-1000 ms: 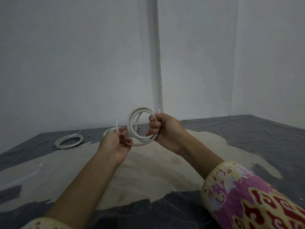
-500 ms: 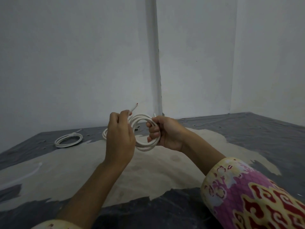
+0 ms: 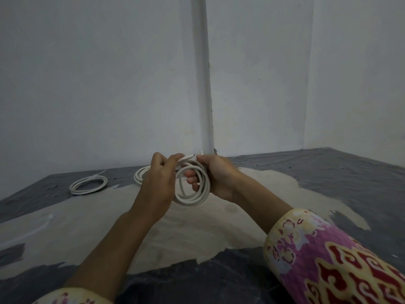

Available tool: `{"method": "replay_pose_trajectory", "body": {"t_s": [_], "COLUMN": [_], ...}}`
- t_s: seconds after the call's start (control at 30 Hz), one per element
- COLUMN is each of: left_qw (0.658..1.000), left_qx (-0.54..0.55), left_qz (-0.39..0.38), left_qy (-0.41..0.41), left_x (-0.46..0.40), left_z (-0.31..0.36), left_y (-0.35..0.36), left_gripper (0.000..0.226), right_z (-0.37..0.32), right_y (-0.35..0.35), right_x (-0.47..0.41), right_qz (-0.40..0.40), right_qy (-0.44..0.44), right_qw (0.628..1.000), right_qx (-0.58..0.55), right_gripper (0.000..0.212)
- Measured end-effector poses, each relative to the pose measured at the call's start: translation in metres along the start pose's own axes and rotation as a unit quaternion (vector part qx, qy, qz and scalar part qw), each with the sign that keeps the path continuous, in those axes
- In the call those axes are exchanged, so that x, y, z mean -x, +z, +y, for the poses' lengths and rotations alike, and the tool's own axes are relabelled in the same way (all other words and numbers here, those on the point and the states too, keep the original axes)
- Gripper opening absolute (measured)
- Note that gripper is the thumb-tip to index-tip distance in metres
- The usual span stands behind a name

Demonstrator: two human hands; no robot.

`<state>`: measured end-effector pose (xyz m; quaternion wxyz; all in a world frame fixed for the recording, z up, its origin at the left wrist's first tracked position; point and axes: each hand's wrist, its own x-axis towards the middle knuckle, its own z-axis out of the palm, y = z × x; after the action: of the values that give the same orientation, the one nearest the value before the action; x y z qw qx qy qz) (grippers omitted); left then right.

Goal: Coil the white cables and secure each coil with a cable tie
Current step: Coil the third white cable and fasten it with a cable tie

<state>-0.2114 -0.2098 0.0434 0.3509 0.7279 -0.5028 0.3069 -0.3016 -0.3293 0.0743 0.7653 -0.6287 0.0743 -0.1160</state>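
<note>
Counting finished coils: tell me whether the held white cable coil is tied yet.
Cannot tell: no tie shows on the white cable coil, but both hands cover parts.

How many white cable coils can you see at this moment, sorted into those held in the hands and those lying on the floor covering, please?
Coils held in the hands: 1, the held coil, gripped by the left hand and the right hand.
Coils lying on the floor covering: 2, the far-left coil and the coil partly hidden behind the left hand.
Total: 3 coils.
</note>
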Motion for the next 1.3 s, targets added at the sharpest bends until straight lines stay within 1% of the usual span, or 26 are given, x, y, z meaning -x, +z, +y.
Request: {"method": "replay_pose_trajectory", "body": {"t_s": [0.1,0.17,0.23,0.33,0.43,0.5,0.57,0.63,0.73,0.8,0.9,0.97,1.03,1.1,1.13,1.17,1.23,1.3], "left_qw": [0.998,0.997,0.996,0.995,0.993,0.991,0.990,0.992,0.995,0.991,0.973,0.971,0.975,0.969,0.970,0.974,0.978,0.971], "left_qx": [-0.024,-0.013,0.014,0.034,0.043,0.040,0.031,0.047,0.086,0.119,0.205,0.207,0.200,0.217,0.210,0.193,0.168,0.179], "left_qz": [-0.029,-0.031,-0.024,-0.018,-0.039,-0.053,-0.059,-0.051,-0.035,-0.052,-0.084,-0.072,-0.052,-0.046,-0.041,-0.035,-0.018,0.009], "left_qy": [0.043,0.070,0.080,0.090,0.106,0.119,0.126,0.110,0.048,0.008,-0.061,-0.092,-0.088,-0.105,-0.113,-0.116,-0.124,-0.159], "left_x": [-0.002,-0.002,-0.002,-0.002,-0.001,-0.002,-0.003,-0.002,0.002,0.004,0.005,0.004,0.003,0.002,0.002,0.002,0.001,-0.001], "left_z": [-0.005,-0.008,-0.008,-0.006,-0.007,-0.009,-0.012,-0.013,-0.012,-0.009,-0.001,0.000,-0.002,0.000,0.001,0.001,0.003,0.010], "left_y": [-0.007,-0.009,-0.009,-0.010,-0.012,-0.009,-0.004,0.000,0.006,0.009,0.011,0.012,0.014,0.014,0.014,0.014,0.014,0.012], "left_gripper": [0.042,0.042,0.053,0.070,0.079,0.081,0.076,0.071,0.068,0.062,0.043,0.042,0.036,0.018,0.014,0.013,0.010,0.007], "right_z": [-0.002,-0.002,-0.001,-0.001,-0.001,0.000,0.001,-0.001,-0.004,-0.004,-0.004,-0.003,-0.004,-0.003,-0.002,0.001,0.010,0.020], "right_y": [-0.001,0.001,0.003,0.004,0.002,0.000,-0.002,-0.003,-0.007,-0.010,-0.014,-0.014,-0.011,-0.009,-0.008,-0.007,-0.002,0.003], "right_x": [0.002,0.002,0.000,-0.004,-0.004,-0.003,-0.004,-0.005,-0.007,-0.008,-0.008,-0.006,-0.004,-0.006,-0.007,-0.008,-0.009,-0.010], "right_qz": [0.000,0.004,0.006,-0.003,-0.001,0.017,0.026,0.017,-0.024,-0.054,-0.093,-0.107,-0.108,-0.084,-0.059,-0.027,0.042,0.097], "right_qy": [-0.002,-0.001,0.006,0.019,0.019,0.014,0.011,0.008,0.006,0.006,0.013,0.019,0.014,-0.016,-0.050,-0.092,-0.171,-0.241], "right_qw": [0.999,0.999,0.999,1.000,0.999,0.997,0.996,0.997,0.999,0.998,0.995,0.994,0.994,0.995,0.991,0.980,0.939,0.906], "right_qx": [0.035,0.049,0.050,0.021,0.032,0.067,0.083,0.075,0.045,0.029,0.024,0.028,0.029,0.059,0.109,0.176,0.294,0.333], "right_gripper": [0.043,0.043,0.044,0.047,0.051,0.046,0.040,0.036,0.034,0.032,0.031,0.034,0.033,0.029,0.028,0.027,0.024,0.025]}}
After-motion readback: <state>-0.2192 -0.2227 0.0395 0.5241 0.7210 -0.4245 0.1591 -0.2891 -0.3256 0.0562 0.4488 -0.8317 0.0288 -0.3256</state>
